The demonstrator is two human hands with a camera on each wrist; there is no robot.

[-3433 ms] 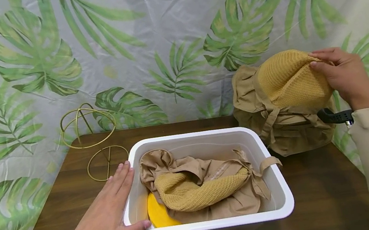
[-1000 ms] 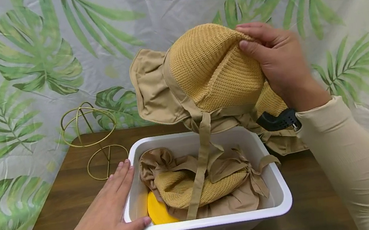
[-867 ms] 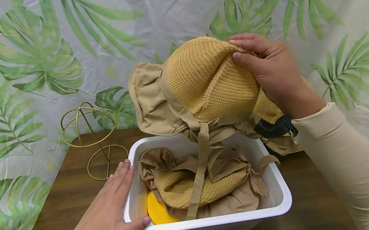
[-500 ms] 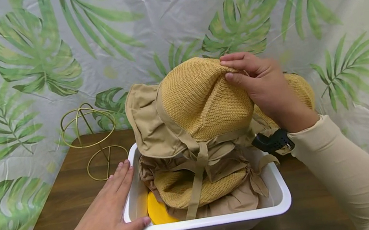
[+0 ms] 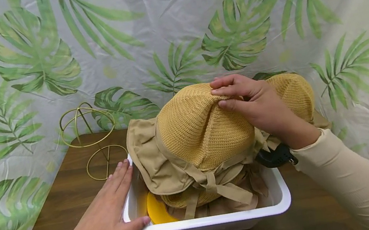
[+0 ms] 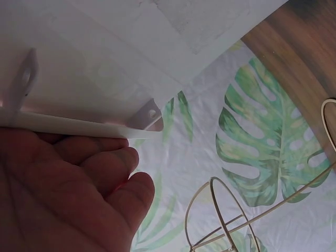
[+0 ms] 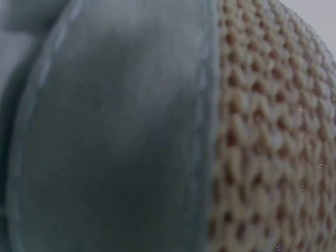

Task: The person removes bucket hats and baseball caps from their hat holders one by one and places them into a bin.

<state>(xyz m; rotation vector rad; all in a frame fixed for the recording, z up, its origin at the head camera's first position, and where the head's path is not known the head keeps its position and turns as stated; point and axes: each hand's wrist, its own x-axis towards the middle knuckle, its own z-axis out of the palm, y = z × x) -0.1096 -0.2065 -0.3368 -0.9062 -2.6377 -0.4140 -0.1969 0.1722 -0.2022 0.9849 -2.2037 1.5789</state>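
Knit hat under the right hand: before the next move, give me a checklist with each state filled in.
1. Right hand grip on the knit hat: ok, it pinches the crown.
2. Left hand at the white tub: ok, touching its rim.
3. Brim wholly inside the tub: not ok, it overlaps the far left rim in the head view.
4. Front tie strap within the rim: ok.
5. Weight resting on the hat beneath: cannot tell.

Gold wire stand (image 5: 93, 145) on brown wood table (image 5: 63, 188); leaf-print cloth (image 5: 171, 25) behind
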